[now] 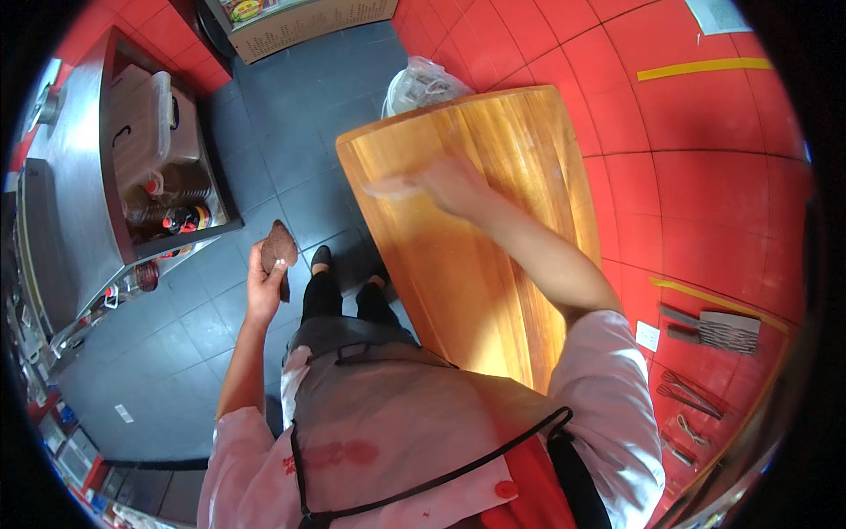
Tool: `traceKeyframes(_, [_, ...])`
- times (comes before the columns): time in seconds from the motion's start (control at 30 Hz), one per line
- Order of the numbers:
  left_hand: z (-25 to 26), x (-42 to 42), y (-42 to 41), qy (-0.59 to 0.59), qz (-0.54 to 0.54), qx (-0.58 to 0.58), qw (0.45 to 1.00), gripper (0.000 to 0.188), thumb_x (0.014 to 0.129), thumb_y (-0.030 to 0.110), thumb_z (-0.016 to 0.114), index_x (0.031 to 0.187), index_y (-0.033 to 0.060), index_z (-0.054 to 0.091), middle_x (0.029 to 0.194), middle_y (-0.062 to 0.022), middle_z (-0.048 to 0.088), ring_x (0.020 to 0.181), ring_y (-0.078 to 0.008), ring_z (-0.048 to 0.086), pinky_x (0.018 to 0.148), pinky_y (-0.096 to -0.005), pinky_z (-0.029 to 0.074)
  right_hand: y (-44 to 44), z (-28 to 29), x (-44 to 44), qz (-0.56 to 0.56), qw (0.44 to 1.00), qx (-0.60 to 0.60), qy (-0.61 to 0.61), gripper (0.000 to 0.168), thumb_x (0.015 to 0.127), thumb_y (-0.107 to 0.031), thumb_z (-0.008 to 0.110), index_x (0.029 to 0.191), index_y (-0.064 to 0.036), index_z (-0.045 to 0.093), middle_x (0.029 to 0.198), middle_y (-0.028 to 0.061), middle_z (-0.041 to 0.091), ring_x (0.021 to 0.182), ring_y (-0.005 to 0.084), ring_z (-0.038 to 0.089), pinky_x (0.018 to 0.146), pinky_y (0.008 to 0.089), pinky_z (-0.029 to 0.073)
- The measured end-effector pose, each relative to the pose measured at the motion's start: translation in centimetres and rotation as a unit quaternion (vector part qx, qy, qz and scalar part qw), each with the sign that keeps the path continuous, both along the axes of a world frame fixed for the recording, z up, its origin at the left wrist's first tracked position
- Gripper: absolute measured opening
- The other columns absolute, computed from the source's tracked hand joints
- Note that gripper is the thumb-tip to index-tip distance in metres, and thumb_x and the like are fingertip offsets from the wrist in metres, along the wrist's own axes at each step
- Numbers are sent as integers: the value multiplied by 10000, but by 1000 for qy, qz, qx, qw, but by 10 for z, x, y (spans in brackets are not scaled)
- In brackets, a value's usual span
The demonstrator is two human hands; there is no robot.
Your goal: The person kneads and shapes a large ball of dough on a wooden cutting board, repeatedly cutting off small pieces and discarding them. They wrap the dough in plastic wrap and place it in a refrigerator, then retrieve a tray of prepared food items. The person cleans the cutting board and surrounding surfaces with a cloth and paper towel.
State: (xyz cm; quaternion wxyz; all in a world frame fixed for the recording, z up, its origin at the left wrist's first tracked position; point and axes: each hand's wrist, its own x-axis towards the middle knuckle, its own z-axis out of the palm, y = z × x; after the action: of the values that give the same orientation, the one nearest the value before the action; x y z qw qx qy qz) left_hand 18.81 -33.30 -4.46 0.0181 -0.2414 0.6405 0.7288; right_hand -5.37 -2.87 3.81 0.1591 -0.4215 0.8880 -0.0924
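My left hand [266, 278] grips a brown cloth [279, 248], folded or bunched, above the tiled floor to the left of my legs. Over the far part of a wooden table [423, 264] is my right hand [446, 185], blurred by motion. A pale, whitish thing [393, 187] shows at its fingers, too blurred to name; whether the hand grips it cannot be made out.
A steel counter [73, 198] with a shelf of bottles [188, 218] and plastic bins [158, 125] stands left. Beyond the table sits a bag-lined bin [423, 86]. Whisks [691, 393] and blades [727, 330] hang on the red tiled wall [707, 198], right.
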Motion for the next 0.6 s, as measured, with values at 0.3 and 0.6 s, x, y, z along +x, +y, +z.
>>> traceKeyframes(0.3, [-12,25,-26,-5,1,-11,1000,353,906,-2,579,1233,56,460,1069,-27,575,992,-121,542,867,-274,443,3,28,-13,-61,993,103,25,411,814,-34,508,1061,-281,726,935,155,687,887,328,662,734,473,515])
traceKeyframes(0.6, [-17,24,-57,-12,-51,-40,998,372,922,36,579,1272,62,455,1085,-46,574,989,-141,541,877,-289,444,42,-3,42,-68,987,143,13,483,782,-8,521,1117,-305,701,972,111,696,902,315,660,714,428,538])
